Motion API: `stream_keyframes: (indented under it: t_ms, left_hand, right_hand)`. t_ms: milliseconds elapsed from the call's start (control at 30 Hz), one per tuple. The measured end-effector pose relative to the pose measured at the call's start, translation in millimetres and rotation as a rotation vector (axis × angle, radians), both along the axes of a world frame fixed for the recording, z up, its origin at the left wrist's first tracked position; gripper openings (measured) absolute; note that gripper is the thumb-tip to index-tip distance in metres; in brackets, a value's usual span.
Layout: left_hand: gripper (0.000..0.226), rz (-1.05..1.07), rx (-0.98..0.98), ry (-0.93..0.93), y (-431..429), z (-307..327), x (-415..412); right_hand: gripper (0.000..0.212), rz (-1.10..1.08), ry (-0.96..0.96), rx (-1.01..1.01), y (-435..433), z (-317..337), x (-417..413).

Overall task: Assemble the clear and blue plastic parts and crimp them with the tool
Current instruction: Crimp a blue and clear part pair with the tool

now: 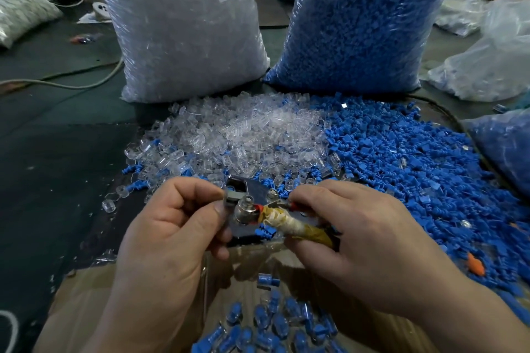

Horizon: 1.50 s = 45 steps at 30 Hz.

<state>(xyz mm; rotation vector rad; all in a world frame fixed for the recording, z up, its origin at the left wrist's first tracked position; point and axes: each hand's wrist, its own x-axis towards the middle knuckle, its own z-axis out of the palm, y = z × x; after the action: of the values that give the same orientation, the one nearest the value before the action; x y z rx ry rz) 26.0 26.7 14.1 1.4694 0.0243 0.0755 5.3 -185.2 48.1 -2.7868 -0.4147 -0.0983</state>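
The crimp tool (246, 210) is held at centre frame, its long axis running from the tape-wrapped handle at four o'clock to the metal head pointing toward ten; the right hand (352, 226) has its fingers curled round the handle; the left hand (172, 226) pinches the head between thumb and forefinger (whether a part is seated there I cannot tell); this looks like the crimping step; next calls for a firm squeeze; clear parts (243, 135) lie at twelve o'clock, blue parts (401, 157) at two.
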Motion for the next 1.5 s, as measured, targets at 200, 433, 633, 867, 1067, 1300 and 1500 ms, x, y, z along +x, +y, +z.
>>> stream_keyframes:
  t_ms: [200,433,633,867,1067,1300,1500]
  left_hand:
    - [0.028,-0.058,0.082,0.215,-1.7,1.5,0.6]
    - [0.022,-0.095,0.244,0.211,-13.5,0.9,-3.8]
    - [0.018,-0.076,0.362,0.161,-16.3,1.3,-8.1]
    - [0.023,-0.112,0.480,-0.079,-16.9,5.9,-17.4]
    - [0.038,-0.218,0.391,0.011,-13.9,8.4,-12.9]
    - [0.024,-0.358,0.419,-0.220,-6.9,7.5,-12.9]
    - [0.017,-0.249,0.678,-0.333,2.6,11.5,-11.6]
  right_hand:
    - [0.068,-0.187,-0.014,-0.175,-9.8,-11.4,15.8]
    - [0.063,-0.238,0.017,-0.247,-14.1,-18.1,28.7]
    - [0.039,-0.083,-0.238,0.016,9.1,-10.4,9.7]
    - [0.030,0.100,-0.241,0.036,21.5,-13.2,5.1]
    - [0.024,0.165,-0.311,0.076,24.8,-11.0,1.2]
    - [0.024,-0.047,0.216,0.648,34.6,-4.1,-4.2]
    - [0.033,-0.104,0.287,0.417,23.3,-3.1,0.1]
